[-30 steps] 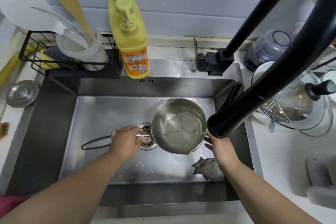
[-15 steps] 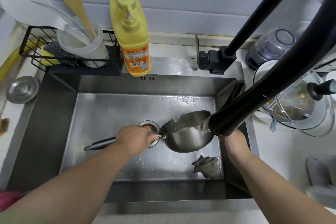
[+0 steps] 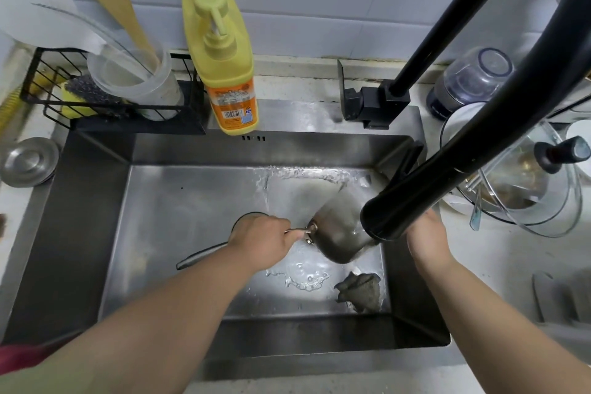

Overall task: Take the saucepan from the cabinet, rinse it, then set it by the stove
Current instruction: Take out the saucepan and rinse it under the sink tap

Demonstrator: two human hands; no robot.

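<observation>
Left hand [image 3: 262,241] grips the saucepan [image 3: 339,233] handle, pan tipped mouth-away just right of it to dump rinse water into the sink [image 3: 96,201]; right hand [image 3: 427,238] beyond, fingers hidden behind faucet head [image 3: 399,217], grip unknown.

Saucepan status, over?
Left hand grips saucepan handle, pan tipped over sink. Right hand partly hidden behind faucet head. Rag below.

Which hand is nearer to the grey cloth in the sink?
Right. The right hand is just up and right of the grey cloth, behind the faucet head; the left hand grips the saucepan handle farther left.
</observation>
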